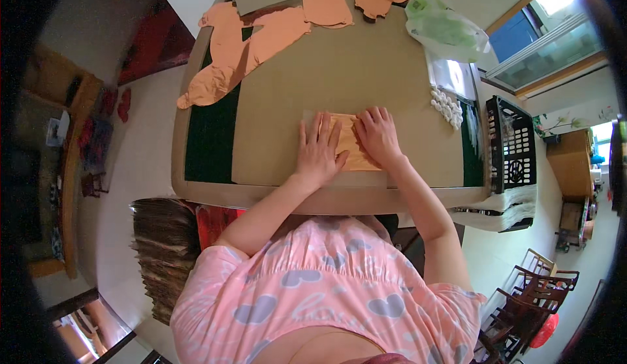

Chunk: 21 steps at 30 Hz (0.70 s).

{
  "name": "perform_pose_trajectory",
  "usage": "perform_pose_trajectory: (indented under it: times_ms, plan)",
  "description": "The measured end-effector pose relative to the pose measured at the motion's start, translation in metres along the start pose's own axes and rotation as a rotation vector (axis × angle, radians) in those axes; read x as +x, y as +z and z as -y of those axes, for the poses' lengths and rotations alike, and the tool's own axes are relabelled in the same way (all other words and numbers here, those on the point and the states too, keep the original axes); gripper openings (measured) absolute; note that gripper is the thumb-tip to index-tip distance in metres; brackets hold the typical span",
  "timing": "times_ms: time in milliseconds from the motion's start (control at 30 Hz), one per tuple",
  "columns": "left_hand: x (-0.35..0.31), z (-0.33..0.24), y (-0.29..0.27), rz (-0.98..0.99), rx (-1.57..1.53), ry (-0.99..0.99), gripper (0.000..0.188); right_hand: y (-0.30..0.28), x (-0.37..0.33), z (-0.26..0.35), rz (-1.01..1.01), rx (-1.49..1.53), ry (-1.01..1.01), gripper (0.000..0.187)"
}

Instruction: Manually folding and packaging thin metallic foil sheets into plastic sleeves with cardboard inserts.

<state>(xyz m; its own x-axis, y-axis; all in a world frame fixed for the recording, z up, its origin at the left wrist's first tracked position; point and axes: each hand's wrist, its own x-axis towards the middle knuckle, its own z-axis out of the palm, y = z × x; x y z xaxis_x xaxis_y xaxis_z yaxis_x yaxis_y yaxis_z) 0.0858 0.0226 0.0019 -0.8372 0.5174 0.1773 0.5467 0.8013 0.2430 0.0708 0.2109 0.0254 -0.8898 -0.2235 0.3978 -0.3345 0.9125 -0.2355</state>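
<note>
Left hand (318,152) lay flat, fingers spread, palm pressing orange paper sheet (353,143) near front edge of desk (281,96). Right hand (377,135) also flat on same sheet, just beside left. Neither grip closed on anything; both open, pressing down. Orange cut-out pieces (241,50) lay at far side. Black basket (511,143) stood at right edge; white plastic bag (444,28) far right.

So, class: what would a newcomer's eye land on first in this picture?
Most likely the two bare hands, left hand and right hand, pressed flat side by side on an orange-tan sheet at the near edge of the table. Next, the pile of orange cut-out pieces at the far left of the table, and the black plastic basket at its right end.
</note>
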Motion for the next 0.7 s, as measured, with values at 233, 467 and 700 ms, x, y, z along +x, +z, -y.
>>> perform_pose_trajectory:
  times_ms: [233,467,700]
  plan:
    - [-0.002,0.001,0.005,-0.042,-0.016,-0.002,0.076,-0.006,-0.024,0.004,0.078,-0.088,0.033,0.038]
    - [-0.002,0.000,0.007,0.074,0.060,-0.028,0.070,0.013,-0.017,0.040,0.100,0.124,-0.001,0.047]
    - [-0.002,0.001,0.006,-0.017,-0.007,-0.003,0.070,-0.002,-0.034,0.021,0.139,-0.015,0.131,0.043]
